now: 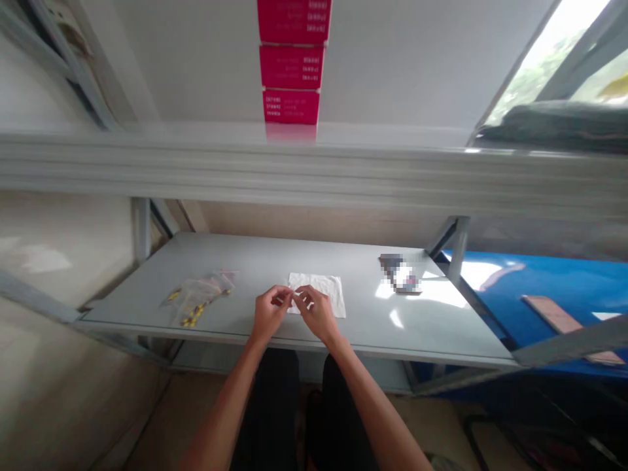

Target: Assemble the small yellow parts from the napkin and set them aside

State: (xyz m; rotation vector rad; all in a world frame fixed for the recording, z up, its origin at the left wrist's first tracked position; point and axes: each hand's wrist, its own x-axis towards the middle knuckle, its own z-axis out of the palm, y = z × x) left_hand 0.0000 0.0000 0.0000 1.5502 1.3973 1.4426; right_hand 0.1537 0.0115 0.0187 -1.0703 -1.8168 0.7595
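Note:
My left hand (273, 311) and my right hand (316, 313) meet fingertip to fingertip above the near part of the table. The fingers of both are pinched together. Whatever lies between them is too small to make out. Just behind and under my right hand is a white cloth or tissue (337, 297), spread flat with a wrinkled surface. Off to the left lie clear plastic bags (193, 294), beside and partly around several small yellow-and-dark pieces (193, 316).
The grey table (265, 252) stands below a metal shelf beam (314, 176). Red boxes (292, 67) are stacked on the shelf. A blurred-out object (401, 275) lies at the table's right. Beyond that is a blue surface (510, 281) with a brownish slab (554, 314).

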